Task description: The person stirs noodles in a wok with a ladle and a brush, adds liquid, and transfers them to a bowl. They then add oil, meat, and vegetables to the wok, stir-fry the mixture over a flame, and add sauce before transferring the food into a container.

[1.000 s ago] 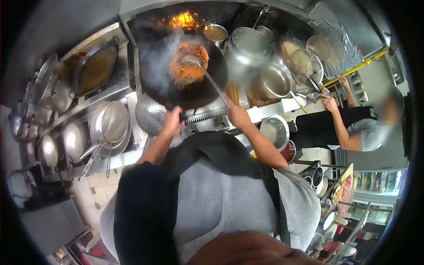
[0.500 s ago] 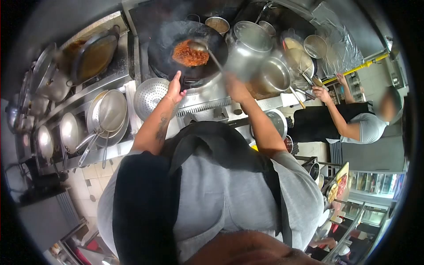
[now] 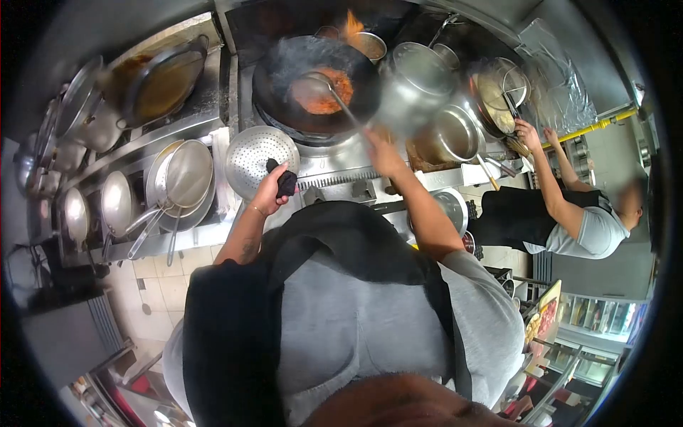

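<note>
My right hand point(image 3: 385, 155) is closed round the handle of a long ladle point(image 3: 344, 107). The ladle's bowl rests in the red-orange food point(image 3: 331, 91) inside a large black wok point(image 3: 274, 99), from which smoke rises. In my left hand point(image 3: 275, 189) is a bunched black cloth point(image 3: 286, 182), held in front of a perforated metal strainer point(image 3: 245, 158), short of the wok's near edge. A flame point(image 3: 353, 25) shows behind the wok's far right rim.
Right of the wok stand a tall steel pot point(image 3: 420, 75) and a smaller pot point(image 3: 455, 135). A co-worker point(image 3: 569, 213) works at a pan point(image 3: 491, 103) on the right. Sieves point(image 3: 191, 174) lie at left, near an oil-filled wok point(image 3: 165, 89).
My left hand has come back from the wok's near edge with the black cloth. The ladle bowl has shifted within the food. A flame has appeared behind the wok. The co-worker's hands reach toward the pan.
</note>
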A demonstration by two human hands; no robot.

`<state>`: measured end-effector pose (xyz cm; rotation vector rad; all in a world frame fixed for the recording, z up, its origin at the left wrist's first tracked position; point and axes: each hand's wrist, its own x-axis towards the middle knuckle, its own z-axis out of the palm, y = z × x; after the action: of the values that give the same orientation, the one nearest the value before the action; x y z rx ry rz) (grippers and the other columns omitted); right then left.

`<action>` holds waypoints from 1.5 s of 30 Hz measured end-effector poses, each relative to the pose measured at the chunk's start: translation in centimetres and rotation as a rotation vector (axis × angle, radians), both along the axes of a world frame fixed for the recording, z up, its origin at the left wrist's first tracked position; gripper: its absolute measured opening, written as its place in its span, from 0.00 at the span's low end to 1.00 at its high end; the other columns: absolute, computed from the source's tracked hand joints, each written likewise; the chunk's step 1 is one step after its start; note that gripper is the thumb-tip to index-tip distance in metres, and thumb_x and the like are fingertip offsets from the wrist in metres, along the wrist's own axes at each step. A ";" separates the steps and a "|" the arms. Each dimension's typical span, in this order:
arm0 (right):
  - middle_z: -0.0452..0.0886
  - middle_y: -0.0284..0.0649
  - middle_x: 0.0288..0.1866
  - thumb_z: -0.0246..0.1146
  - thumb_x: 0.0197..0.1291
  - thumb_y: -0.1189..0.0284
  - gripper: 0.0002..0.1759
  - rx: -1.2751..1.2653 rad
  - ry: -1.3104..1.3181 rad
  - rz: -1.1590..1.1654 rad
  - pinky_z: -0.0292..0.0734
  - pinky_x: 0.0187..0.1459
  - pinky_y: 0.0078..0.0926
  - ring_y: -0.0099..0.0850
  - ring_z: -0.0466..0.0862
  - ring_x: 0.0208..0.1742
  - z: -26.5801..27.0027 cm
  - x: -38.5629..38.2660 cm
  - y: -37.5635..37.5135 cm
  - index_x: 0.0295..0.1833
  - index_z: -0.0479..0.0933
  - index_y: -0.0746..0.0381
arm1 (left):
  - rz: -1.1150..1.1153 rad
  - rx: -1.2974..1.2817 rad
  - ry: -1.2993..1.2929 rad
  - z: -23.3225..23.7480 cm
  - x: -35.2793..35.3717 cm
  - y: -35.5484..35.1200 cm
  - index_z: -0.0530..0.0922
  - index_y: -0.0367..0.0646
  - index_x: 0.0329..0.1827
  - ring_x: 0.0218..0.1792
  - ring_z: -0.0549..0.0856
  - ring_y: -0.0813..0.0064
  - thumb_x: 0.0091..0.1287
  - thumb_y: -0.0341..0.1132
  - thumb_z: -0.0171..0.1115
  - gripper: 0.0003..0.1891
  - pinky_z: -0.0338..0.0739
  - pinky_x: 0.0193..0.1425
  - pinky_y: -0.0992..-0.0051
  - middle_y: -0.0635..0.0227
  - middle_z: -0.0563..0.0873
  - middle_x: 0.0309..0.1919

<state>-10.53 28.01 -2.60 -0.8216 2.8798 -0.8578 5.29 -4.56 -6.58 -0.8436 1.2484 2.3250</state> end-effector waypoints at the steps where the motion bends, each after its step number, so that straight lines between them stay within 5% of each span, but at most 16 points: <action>1: 0.85 0.64 0.56 0.62 0.67 0.76 0.35 0.021 0.022 0.032 0.78 0.63 0.51 0.59 0.85 0.57 -1.0 -0.6 0.2 0.81 0.69 0.57 | 0.012 0.006 0.042 0.2 0.6 -0.4 0.78 0.47 0.44 0.17 0.80 0.79 0.78 0.59 0.59 0.23 0.64 0.12 0.83 0.63 0.86 0.25; 2: 0.85 0.64 0.56 0.62 0.67 0.76 0.35 0.019 0.027 0.041 0.78 0.63 0.51 0.59 0.85 0.57 -0.2 -1.0 0.0 0.81 0.69 0.57 | 0.021 0.004 0.047 0.6 0.8 -0.8 0.78 0.47 0.44 0.17 0.80 0.79 0.78 0.59 0.59 0.23 0.64 0.12 0.83 0.63 0.86 0.25; 4: 0.72 0.57 0.78 0.59 0.67 0.78 0.36 0.062 -0.122 -0.049 0.67 0.79 0.45 0.54 0.72 0.79 2.3 -0.7 -0.6 0.82 0.68 0.59 | 0.045 -0.043 0.048 1.7 1.8 -1.5 0.78 0.47 0.47 0.20 0.83 0.79 0.78 0.58 0.59 0.21 0.64 0.13 0.83 0.65 0.85 0.28; 14: 0.74 0.56 0.77 0.57 0.71 0.76 0.34 0.111 -0.078 -0.063 0.69 0.78 0.48 0.54 0.74 0.77 0.4 -0.7 -0.4 0.82 0.68 0.54 | 0.095 -0.026 0.066 2.3 2.9 -3.0 0.78 0.47 0.48 0.26 0.87 0.77 0.77 0.55 0.63 0.19 0.64 0.13 0.83 0.68 0.84 0.32; 16: 0.84 0.62 0.54 0.62 0.68 0.75 0.36 0.182 -0.275 -0.091 0.77 0.61 0.57 0.59 0.85 0.55 0.3 -1.6 -0.3 0.83 0.68 0.52 | 0.122 -0.034 0.049 2.2 3.3 -2.4 0.79 0.47 0.47 0.25 0.87 0.77 0.77 0.55 0.63 0.19 0.64 0.13 0.83 0.68 0.85 0.32; 21: 0.86 0.60 0.53 0.61 0.69 0.74 0.36 0.016 0.325 0.072 0.75 0.64 0.56 0.56 0.85 0.58 -1.7 -0.6 3.8 0.83 0.67 0.51 | 0.152 -0.057 0.031 3.0 3.3 -2.6 0.80 0.45 0.46 0.24 0.86 0.78 0.77 0.55 0.63 0.20 0.65 0.13 0.83 0.67 0.86 0.32; 24: 0.88 0.56 0.48 0.63 0.71 0.72 0.25 0.171 0.460 0.014 0.77 0.61 0.56 0.53 0.86 0.56 -0.4 0.2 3.9 0.73 0.79 0.55 | 0.143 -0.041 0.016 3.0 3.6 -2.6 0.80 0.45 0.45 0.20 0.83 0.78 0.77 0.54 0.62 0.20 0.64 0.13 0.82 0.65 0.86 0.30; 26: 0.88 0.52 0.47 0.65 0.72 0.70 0.11 0.060 0.217 0.066 0.80 0.55 0.52 0.50 0.87 0.50 10.1 1.6 0.5 0.54 0.86 0.61 | 0.106 -0.027 -0.008 3.0 3.3 -2.8 0.79 0.44 0.45 0.15 0.78 0.78 0.77 0.55 0.61 0.20 0.63 0.12 0.82 0.61 0.85 0.27; 28: 0.87 0.47 0.42 0.65 0.74 0.68 0.12 -0.281 0.005 0.137 0.81 0.47 0.44 0.46 0.87 0.42 22.6 6.6 -2.9 0.40 0.85 0.65 | 0.143 -0.043 -0.018 2.9 3.0 -2.2 0.79 0.44 0.45 0.16 0.79 0.78 0.77 0.54 0.62 0.20 0.63 0.12 0.82 0.62 0.85 0.27; 29: 0.85 0.45 0.35 0.63 0.74 0.68 0.15 -0.464 0.145 0.369 0.79 0.38 0.35 0.40 0.85 0.34 26.1 7.8 -3.5 0.34 0.83 0.65 | 0.115 -0.042 -0.019 3.1 3.0 -2.2 0.78 0.44 0.45 0.16 0.78 0.77 0.77 0.54 0.62 0.19 0.63 0.12 0.82 0.62 0.85 0.27; 31: 0.86 0.42 0.35 0.65 0.70 0.66 0.14 -0.613 0.358 0.678 0.77 0.34 0.32 0.34 0.85 0.31 30.9 10.6 -4.2 0.33 0.83 0.62 | 0.077 -0.140 0.050 3.7 2.6 -1.5 0.78 0.44 0.45 0.17 0.79 0.77 0.77 0.53 0.62 0.19 0.63 0.12 0.82 0.62 0.85 0.28; 36: 0.80 0.29 0.31 0.79 0.50 0.61 0.09 -0.764 0.507 0.685 0.67 0.21 0.16 0.21 0.77 0.25 36.6 17.7 -5.9 0.38 0.93 0.48 | 0.035 -0.107 0.002 3.5 1.1 -1.0 0.79 0.45 0.44 0.15 0.77 0.79 0.77 0.55 0.61 0.20 0.63 0.12 0.83 0.62 0.85 0.26; 41: 0.78 0.28 0.30 0.80 0.44 0.60 0.09 -0.214 0.312 0.154 0.70 0.26 0.20 0.23 0.79 0.29 41.8 21.9 -5.7 0.35 0.91 0.44 | 0.006 -0.100 0.003 3.7 0.7 -0.7 0.80 0.44 0.45 0.16 0.77 0.78 0.76 0.55 0.62 0.21 0.63 0.13 0.82 0.61 0.86 0.28; 45: 0.76 0.26 0.29 0.80 0.37 0.59 0.13 -0.309 0.304 0.130 0.72 0.32 0.24 0.26 0.81 0.33 40.1 21.2 -4.7 0.32 0.87 0.44 | -0.012 -0.109 -0.011 3.7 1.5 -0.4 0.80 0.45 0.45 0.15 0.77 0.79 0.76 0.55 0.62 0.20 0.62 0.13 0.82 0.61 0.87 0.28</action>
<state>10.66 23.30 37.47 -1.2533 2.9354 -1.2849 6.79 -4.96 -2.84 -0.8804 1.3822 2.2565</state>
